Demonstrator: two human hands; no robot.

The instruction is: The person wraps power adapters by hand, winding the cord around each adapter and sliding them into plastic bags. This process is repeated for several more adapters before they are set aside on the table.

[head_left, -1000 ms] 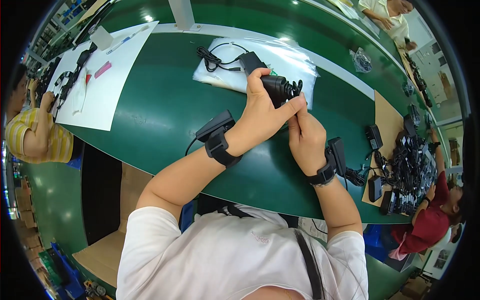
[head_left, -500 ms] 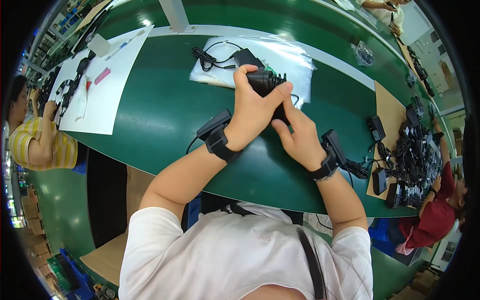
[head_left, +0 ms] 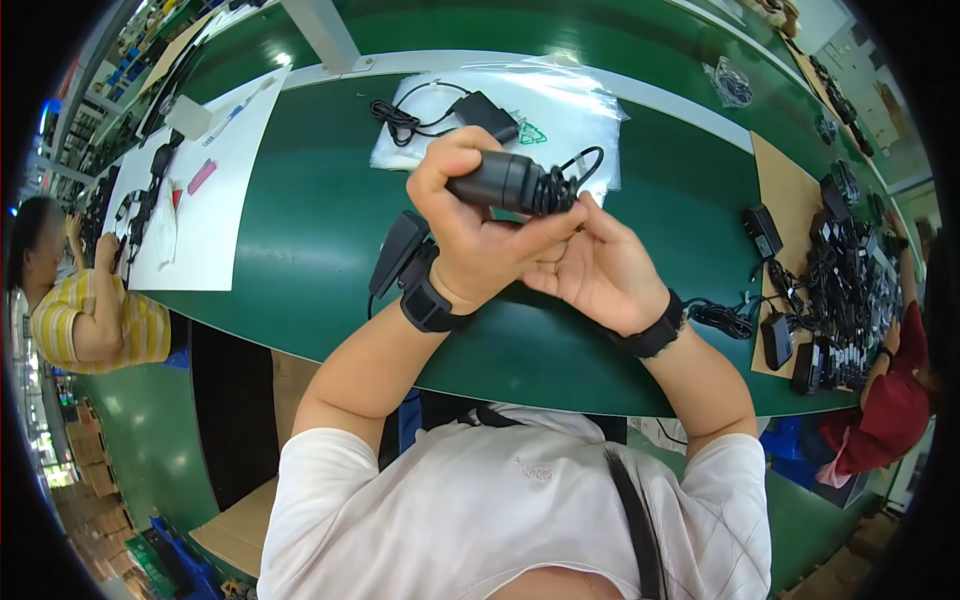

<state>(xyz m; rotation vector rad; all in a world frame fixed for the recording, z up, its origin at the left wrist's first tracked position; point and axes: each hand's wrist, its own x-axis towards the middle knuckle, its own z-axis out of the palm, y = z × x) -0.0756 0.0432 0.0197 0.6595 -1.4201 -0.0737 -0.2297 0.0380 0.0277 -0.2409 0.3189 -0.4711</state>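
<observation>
A black power adapter (head_left: 492, 181) is gripped in my left hand (head_left: 462, 228), raised over the green table. Its black cable (head_left: 555, 191) is bunched in coils at the adapter's end, and one loop sticks out to the upper right. My right hand (head_left: 612, 268) is turned palm up beside the coils, its fingertips closed at the cable; the exact grip is partly hidden behind my left fingers. Beyond my hands, a second black adapter (head_left: 486, 116) with a coiled cord (head_left: 396, 122) lies on a stack of clear plastic bags (head_left: 580, 105).
At right, brown cardboard (head_left: 775, 180) bears a heap of black adapters and cables (head_left: 835, 270), with a person in red beside it. At left, a white sheet (head_left: 215, 240) holds a pink piece (head_left: 202, 177), a pen and cords. A person in yellow stripes works there. A metal post (head_left: 325, 35) stands behind.
The adapter has turned from upright-slanted to nearly level, showing its long side. My right hand has rotated palm up and shifted lower beside the cable coils.
</observation>
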